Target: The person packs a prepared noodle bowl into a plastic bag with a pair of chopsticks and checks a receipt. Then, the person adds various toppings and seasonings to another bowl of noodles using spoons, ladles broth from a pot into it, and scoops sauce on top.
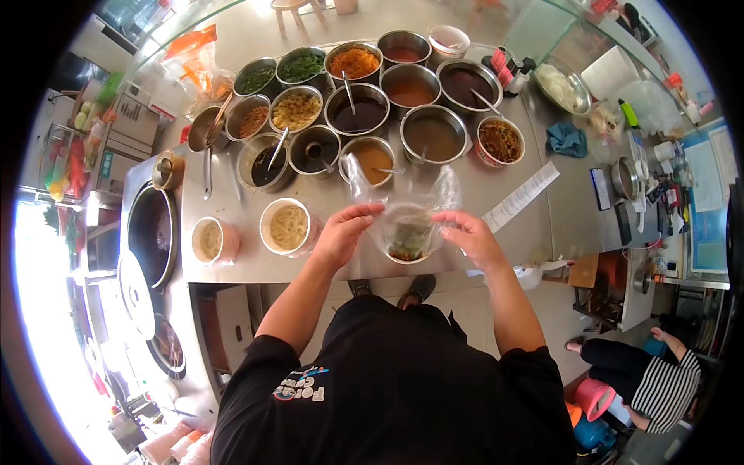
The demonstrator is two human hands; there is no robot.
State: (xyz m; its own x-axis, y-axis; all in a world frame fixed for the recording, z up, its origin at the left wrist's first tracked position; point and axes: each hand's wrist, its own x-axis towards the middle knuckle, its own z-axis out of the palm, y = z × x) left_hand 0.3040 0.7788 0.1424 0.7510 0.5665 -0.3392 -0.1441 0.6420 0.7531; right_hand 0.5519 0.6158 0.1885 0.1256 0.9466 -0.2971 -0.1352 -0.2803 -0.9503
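A clear plastic bag (pixel 446 190) stands around a bowl of food (pixel 408 242) at the counter's front edge. My left hand (pixel 349 231) pinches the bag's left side near the top, thumb and fingers together. On the right side, my right hand (pixel 467 235) pinches the bag the same way. Through the plastic, green and brown food shows blurred in the bowl. To the left of my left hand stands a paper bowl of noodles (pixel 289 227), and farther left a second noodle bowl (pixel 209 239), each with plastic around it.
Several metal pots (pixel 356 110) of sauces and toppings stand behind the bag. A long paper slip (pixel 521 195) and a blue cloth (pixel 567 139) lie to the right. At the left is a large dark pot (pixel 153 236). A person in a striped top (pixel 663 391) is at lower right.
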